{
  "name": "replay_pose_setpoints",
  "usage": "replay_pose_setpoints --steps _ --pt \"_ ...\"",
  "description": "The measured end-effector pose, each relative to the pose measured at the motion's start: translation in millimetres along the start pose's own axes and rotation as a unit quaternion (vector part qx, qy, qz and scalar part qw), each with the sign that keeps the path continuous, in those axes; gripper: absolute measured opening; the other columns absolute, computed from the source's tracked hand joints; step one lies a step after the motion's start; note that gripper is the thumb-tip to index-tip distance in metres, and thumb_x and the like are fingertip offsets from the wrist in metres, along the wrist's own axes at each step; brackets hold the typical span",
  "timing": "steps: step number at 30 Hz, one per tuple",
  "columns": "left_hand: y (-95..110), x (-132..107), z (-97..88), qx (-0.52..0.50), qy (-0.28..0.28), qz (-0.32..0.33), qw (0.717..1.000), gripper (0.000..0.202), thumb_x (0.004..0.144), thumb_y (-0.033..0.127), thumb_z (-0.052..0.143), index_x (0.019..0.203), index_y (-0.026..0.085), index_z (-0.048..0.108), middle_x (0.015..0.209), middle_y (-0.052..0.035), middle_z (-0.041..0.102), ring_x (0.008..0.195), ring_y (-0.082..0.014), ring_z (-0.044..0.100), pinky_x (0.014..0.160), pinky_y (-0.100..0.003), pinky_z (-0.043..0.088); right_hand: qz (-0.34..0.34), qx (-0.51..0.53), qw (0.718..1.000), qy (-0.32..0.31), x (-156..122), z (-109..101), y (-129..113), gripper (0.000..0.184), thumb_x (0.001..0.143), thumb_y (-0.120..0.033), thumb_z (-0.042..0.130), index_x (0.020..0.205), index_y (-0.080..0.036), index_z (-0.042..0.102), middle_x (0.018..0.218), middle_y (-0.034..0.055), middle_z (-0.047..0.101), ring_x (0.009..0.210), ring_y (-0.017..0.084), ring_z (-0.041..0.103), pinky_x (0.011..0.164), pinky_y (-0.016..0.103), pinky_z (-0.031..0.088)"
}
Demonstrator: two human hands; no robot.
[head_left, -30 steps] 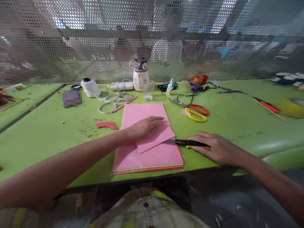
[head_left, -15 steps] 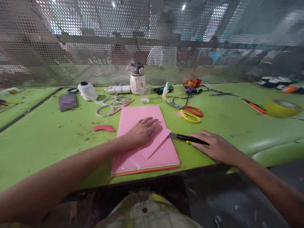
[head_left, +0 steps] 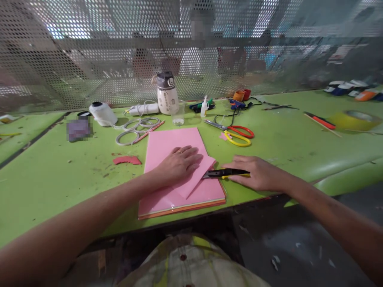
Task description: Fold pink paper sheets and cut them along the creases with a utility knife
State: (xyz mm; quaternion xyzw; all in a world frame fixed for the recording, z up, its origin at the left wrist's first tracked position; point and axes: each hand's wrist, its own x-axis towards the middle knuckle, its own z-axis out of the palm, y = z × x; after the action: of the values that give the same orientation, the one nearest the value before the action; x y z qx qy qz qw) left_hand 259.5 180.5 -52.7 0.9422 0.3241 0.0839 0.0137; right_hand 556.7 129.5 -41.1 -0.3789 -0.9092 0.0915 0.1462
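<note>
My left hand (head_left: 179,165) lies flat with fingers stretched out on a folded piece of pink paper (head_left: 196,179), pressing it onto a stack of pink sheets (head_left: 170,139). Orange and pale sheets show at the stack's lower edge. My right hand (head_left: 254,173) is closed around a black and yellow utility knife (head_left: 226,173), held nearly level and pointing left. Its metal blade is at the folded paper's right edge, and the tip seems tucked into the fold. My right fingertips partly cover the handle.
Scissors with red and yellow handles (head_left: 236,134) lie beyond my right hand. Behind the stack stand a bottle (head_left: 167,95), a clear cup (head_left: 178,115) and a small glue bottle (head_left: 204,107). A thread spool (head_left: 103,114) and a red paper scrap (head_left: 127,160) are leftward; yellow tape (head_left: 356,119) lies right.
My right hand has moved left with the utility knife, so the blade reaches further along the folded paper's edge. My left hand stays pressed on the paper. The view has shifted slightly.
</note>
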Motion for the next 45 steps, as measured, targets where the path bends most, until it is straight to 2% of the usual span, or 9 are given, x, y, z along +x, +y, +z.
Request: replay_pose_setpoints --steps 9,17,23,29,33,36,39,42,45 --pt "16.6 1.5 2.2 0.050 0.030 0.021 0.998 0.048 0.101 0.048 0.045 0.138 0.019 0.054 0.151 -0.0151 0.048 0.138 -0.0358 0.043 0.106 -0.054 0.038 -0.013 0.024 0.999 -0.022 -4.7 -1.6 -9.7 0.032 0.097 -0.031 0.059 0.125 -0.021 0.070 0.100 0.0087 0.075 0.088 0.022 0.072 0.078 0.030 0.054" --pt "17.8 -1.1 -20.0 -0.060 0.010 0.044 0.997 0.019 0.098 0.020 0.051 0.104 0.013 0.067 0.100 -0.0114 0.069 0.094 -0.0225 0.065 0.084 -0.035 0.052 -0.005 0.023 0.999 -0.047 -6.8 -4.8 -16.6 0.033 0.098 -0.034 0.057 0.124 -0.019 0.070 0.104 0.0106 0.074 0.090 0.023 0.072 0.078 0.031 0.053" --pt "21.8 -41.4 -24.4 -0.127 -0.022 0.047 0.991 0.042 0.101 0.041 0.049 0.133 0.014 0.055 0.137 -0.0148 0.062 0.126 -0.0265 0.057 0.105 -0.043 0.049 0.037 0.024 0.998 -0.050 -6.4 -5.7 -23.6 0.027 0.096 -0.035 0.057 0.104 -0.014 0.073 0.090 0.0094 0.073 0.081 0.022 0.069 0.072 0.030 0.050" --pt "22.0 -59.6 -9.2 -0.090 -0.021 0.089 0.992 0.048 0.106 0.035 0.036 0.150 0.018 0.040 0.156 -0.0122 0.044 0.148 -0.0225 0.035 0.124 -0.047 0.027 0.029 0.020 0.998 -0.048 -2.2 -3.6 -24.6 0.027 0.095 -0.037 0.056 0.099 -0.016 0.072 0.084 0.0079 0.073 0.074 0.020 0.067 0.067 0.029 0.045" --pt "18.0 -57.8 -24.3 -0.125 -0.060 0.080 0.987 0.052 0.105 0.042 0.037 0.152 0.019 0.039 0.159 -0.0110 0.040 0.150 -0.0232 0.031 0.125 -0.046 0.026 0.038 0.057 0.996 -0.058 -1.1 -3.6 -23.5 0.031 0.095 -0.041 0.056 0.100 -0.016 0.073 0.087 0.0083 0.073 0.078 0.020 0.067 0.070 0.029 0.045" --pt "12.8 -57.1 -43.8 -0.152 -0.080 0.062 0.983 0.075 0.095 0.057 0.054 0.156 0.021 0.031 0.162 -0.0125 0.034 0.151 -0.0295 0.028 0.123 -0.049 0.028 0.066 0.100 0.991 -0.066 0.5 -7.3 -20.7 0.035 0.094 -0.046 0.057 0.100 -0.016 0.074 0.086 0.0059 0.073 0.075 0.018 0.065 0.067 0.027 0.043" --pt "9.7 -57.7 -54.5 -0.161 -0.046 0.056 0.984 0.087 0.085 0.059 0.068 0.155 0.022 0.033 0.159 -0.0144 0.038 0.147 -0.0328 0.037 0.119 -0.050 0.036 0.110 0.135 0.982 -0.074 4.1 -15.9 -18.0 0.043 0.094 -0.054 0.053 0.099 -0.016 0.074 0.080 0.0033 0.070 0.070 0.017 0.060 0.061 0.026 0.040" --pt "8.0 -58.0 -52.9 -0.198 0.043 0.028 0.979 0.049 0.095 0.039 0.058 0.140 0.019 0.051 0.140 -0.0131 0.061 0.126 -0.0248 0.060 0.102 -0.037 0.053 0.126 0.167 0.974 -0.085 8.1 -27.1 -20.1 0.049 0.092 -0.060 0.052 0.096 -0.016 0.073 0.073 0.0013 0.063 0.065 0.015 0.055 0.057 0.026 0.038" --pt "1.9 -55.3 -55.7 -0.240 0.124 -0.014 0.963 0.023 0.097 0.026 0.051 0.114 0.017 0.065 0.109 -0.0075 0.074 0.097 -0.0172 0.070 0.084 -0.027 0.056 0.150 0.264 0.946 -0.112 10.3 -35.8 -29.9 0.051 0.090 -0.064 0.054 0.089 -0.016 0.068 0.069 -0.0006 0.057 0.058 0.012 0.049 0.052 0.023 0.037"
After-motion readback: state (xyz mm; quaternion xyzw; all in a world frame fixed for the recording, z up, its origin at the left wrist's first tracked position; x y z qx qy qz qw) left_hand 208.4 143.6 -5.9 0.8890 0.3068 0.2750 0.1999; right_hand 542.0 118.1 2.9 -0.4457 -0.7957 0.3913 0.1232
